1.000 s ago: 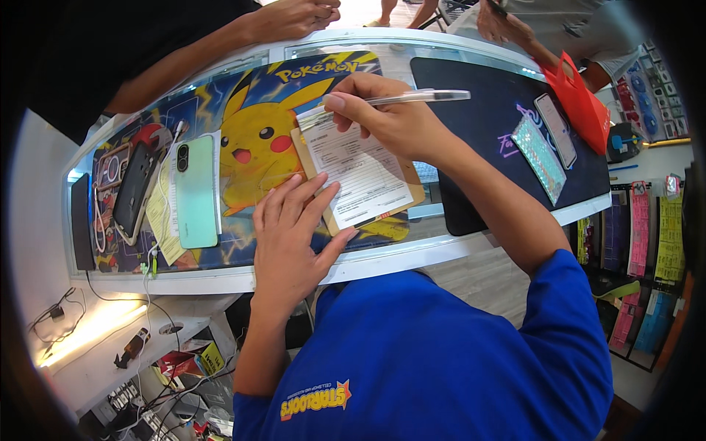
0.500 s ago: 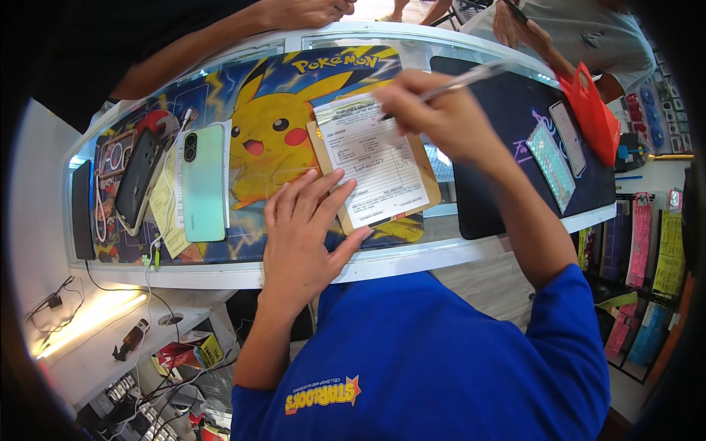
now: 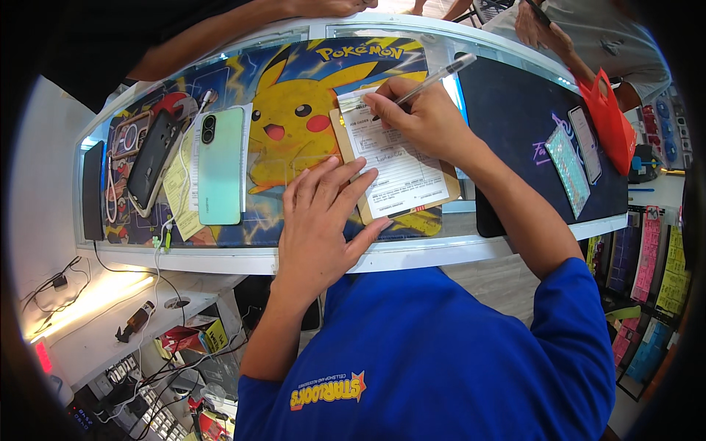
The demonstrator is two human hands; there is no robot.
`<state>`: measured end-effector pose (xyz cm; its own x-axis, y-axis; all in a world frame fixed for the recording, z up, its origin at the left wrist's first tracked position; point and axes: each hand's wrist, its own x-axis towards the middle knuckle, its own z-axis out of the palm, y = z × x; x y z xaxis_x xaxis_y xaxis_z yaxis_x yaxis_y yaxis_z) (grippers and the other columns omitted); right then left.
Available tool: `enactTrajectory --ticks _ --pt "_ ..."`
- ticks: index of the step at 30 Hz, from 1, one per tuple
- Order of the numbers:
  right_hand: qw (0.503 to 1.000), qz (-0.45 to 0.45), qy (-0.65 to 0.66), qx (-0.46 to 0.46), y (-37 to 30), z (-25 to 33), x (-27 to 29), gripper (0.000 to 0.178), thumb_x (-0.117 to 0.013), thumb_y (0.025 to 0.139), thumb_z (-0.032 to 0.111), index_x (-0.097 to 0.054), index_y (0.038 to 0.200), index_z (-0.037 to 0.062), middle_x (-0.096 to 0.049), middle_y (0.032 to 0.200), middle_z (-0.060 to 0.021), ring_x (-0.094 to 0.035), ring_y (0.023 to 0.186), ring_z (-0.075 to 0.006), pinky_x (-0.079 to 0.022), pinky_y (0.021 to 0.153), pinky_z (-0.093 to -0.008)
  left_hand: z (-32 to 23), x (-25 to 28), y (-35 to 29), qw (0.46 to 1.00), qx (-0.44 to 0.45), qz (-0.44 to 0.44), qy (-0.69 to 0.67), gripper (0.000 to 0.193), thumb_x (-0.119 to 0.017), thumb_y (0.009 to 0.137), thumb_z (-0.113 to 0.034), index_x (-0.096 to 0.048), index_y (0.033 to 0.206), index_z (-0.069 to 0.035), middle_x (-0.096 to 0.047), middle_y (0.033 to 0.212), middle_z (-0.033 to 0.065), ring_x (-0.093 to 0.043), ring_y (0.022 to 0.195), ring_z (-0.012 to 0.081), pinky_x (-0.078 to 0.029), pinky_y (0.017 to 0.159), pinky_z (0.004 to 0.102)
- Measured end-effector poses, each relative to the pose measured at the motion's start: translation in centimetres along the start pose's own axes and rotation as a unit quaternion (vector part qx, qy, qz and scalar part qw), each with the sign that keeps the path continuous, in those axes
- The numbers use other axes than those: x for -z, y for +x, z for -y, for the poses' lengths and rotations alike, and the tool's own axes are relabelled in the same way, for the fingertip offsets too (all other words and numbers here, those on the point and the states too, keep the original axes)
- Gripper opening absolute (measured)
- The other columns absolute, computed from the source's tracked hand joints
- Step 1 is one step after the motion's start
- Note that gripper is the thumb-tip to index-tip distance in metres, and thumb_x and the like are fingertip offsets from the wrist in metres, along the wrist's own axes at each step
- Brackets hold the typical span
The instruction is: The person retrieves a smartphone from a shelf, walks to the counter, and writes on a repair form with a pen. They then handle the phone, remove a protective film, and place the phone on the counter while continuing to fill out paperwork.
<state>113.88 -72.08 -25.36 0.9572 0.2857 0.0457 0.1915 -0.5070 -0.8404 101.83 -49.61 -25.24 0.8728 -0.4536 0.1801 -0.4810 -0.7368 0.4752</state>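
Observation:
A white printed form (image 3: 401,180) with some handwriting lies on a brown clipboard (image 3: 451,184), over a colourful cartoon desk mat (image 3: 287,158). My right hand (image 3: 426,121) grips a pen (image 3: 441,76) and rests on the upper part of the form, with the tip at the paper. My left hand (image 3: 323,217) lies flat, fingers spread, across the mat and the left edge of the clipboard and form. Left of that hand, a mint-green smartphone (image 3: 221,165) lies on papers.
Left on the mat are a black phone case (image 3: 153,162), a yellow slip (image 3: 179,195) and a white cable (image 3: 180,173). A dark mat (image 3: 507,162) at right bears a glittery case (image 3: 568,169) and a phone (image 3: 585,143); a red bag (image 3: 610,121) stands beyond. Two people are across the counter.
My right hand has come down from above onto the form, bringing the pen tip to the paper. The whole view has shifted slightly; my left hand stays by the clipboard.

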Motion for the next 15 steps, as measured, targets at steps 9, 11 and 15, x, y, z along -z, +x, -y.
enactTrajectory --ticks 9,11,15 --pt "0.998 -0.024 0.048 -0.009 -0.2 -1.0 0.7 0.035 -0.066 0.108 0.035 -0.075 0.101 0.0017 -0.074 0.078 -0.0042 -0.067 0.069 -0.0072 -0.05 0.06 -0.0244 0.0 0.1 0.0 1.0 -0.001 0.003 0.005 0.062 -0.081 0.091 -0.043 -0.064 0.144 -0.015 -0.057 0.151 0.0045 -0.044 0.148 0.028 -0.029 0.124 0.0508" --pt "0.999 -0.016 0.041 -0.017 -0.2 -0.9 0.7 0.036 -0.066 0.108 0.036 -0.075 0.101 0.0017 -0.074 0.078 -0.0043 -0.066 0.068 -0.007 -0.05 0.06 -0.0245 0.0 0.0 0.1 1.0 -0.002 0.004 0.005 0.062 -0.081 0.091 -0.042 -0.064 0.144 -0.015 -0.057 0.151 0.0045 -0.044 0.148 0.0279 -0.029 0.124 0.0507" --pt "1.0 0.002 -0.006 -0.022 -0.2 -0.2 0.4 0.037 -0.066 0.108 0.036 -0.075 0.1 0.0017 -0.075 0.08 -0.0049 -0.066 0.067 -0.0065 -0.05 0.06 -0.0247 0.0 0.1 0.1 1.0 0.001 0.002 -0.001 0.063 -0.083 0.089 -0.041 -0.064 0.144 -0.017 -0.057 0.151 0.0034 -0.044 0.147 0.0285 -0.03 0.123 0.0504"
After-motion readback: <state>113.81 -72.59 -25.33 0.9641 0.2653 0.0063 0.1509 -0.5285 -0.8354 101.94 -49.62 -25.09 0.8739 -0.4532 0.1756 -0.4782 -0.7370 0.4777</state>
